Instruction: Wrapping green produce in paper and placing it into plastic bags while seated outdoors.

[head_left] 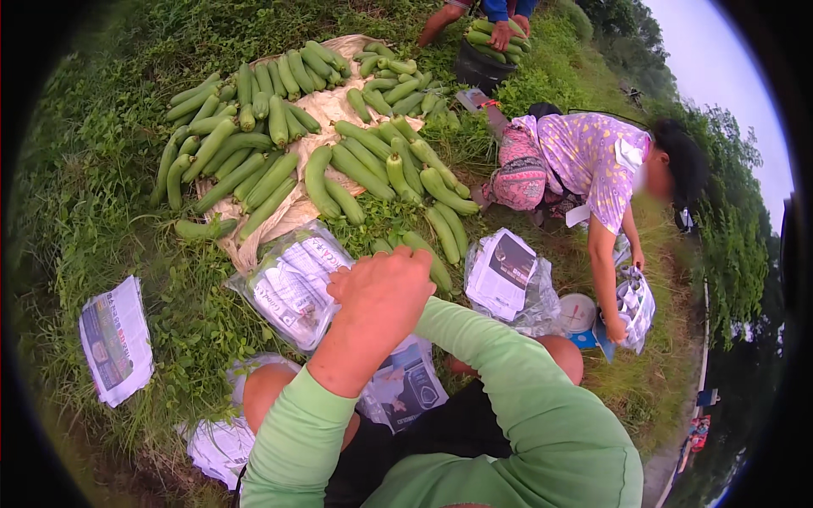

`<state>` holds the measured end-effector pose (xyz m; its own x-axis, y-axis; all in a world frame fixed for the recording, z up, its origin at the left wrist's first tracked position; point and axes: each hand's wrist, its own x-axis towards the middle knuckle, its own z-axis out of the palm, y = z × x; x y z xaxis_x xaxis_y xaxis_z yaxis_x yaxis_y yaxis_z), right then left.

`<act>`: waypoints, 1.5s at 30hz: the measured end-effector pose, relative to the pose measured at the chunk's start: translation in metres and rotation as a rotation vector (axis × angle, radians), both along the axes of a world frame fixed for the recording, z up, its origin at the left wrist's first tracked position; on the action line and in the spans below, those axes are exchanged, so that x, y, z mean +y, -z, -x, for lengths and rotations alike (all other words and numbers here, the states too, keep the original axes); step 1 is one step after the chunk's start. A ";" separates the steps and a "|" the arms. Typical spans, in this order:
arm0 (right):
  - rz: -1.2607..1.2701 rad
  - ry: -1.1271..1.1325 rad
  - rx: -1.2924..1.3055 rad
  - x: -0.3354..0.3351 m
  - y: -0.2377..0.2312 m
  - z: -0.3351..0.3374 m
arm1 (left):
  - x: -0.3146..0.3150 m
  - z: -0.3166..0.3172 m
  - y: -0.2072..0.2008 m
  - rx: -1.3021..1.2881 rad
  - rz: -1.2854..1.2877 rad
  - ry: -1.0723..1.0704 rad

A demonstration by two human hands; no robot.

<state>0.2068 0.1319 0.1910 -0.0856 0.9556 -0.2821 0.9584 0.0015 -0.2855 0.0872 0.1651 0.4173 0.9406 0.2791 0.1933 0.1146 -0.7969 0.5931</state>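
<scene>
My left hand (381, 296) is closed, its back toward me, in front of the clear plastic bag (292, 275), which holds newspaper-wrapped bundles. Fingertips show at the bag's right edge, but what they grip is hidden. My right arm (500, 364), in a light green sleeve, reaches across to the same spot. The right hand is covered by the left, so its fingers are out of sight. Just beyond my hands lie long green gourds (440, 271), part of a large pile (271, 178) spread on a tan cloth (326, 106) and the grass.
Newspaper sheets lie at left (118, 339) and on plastic at right (501, 275). A crouching co-worker (593, 161) handles a newspaper-wrapped bundle (633, 306) beside a round dial scale (577, 313). Another person's hands (501, 35) rest on gourds in a black tub (478, 72).
</scene>
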 end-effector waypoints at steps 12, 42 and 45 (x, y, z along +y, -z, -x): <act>-0.179 -0.210 -0.053 0.004 0.016 0.005 | -0.064 0.024 0.015 -0.028 -0.101 0.057; -0.278 -0.021 -0.037 -0.028 0.034 0.006 | -0.099 -0.009 -0.011 0.154 -0.062 0.248; -0.255 -0.036 -0.004 -0.020 0.034 0.010 | -0.096 -0.004 -0.007 0.123 -0.054 0.222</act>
<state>0.1969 0.1122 0.1569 -0.1198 0.9923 -0.0326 0.9575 0.1068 -0.2680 0.0915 0.0688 0.4245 0.9951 0.0551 0.0825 0.0017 -0.8409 0.5411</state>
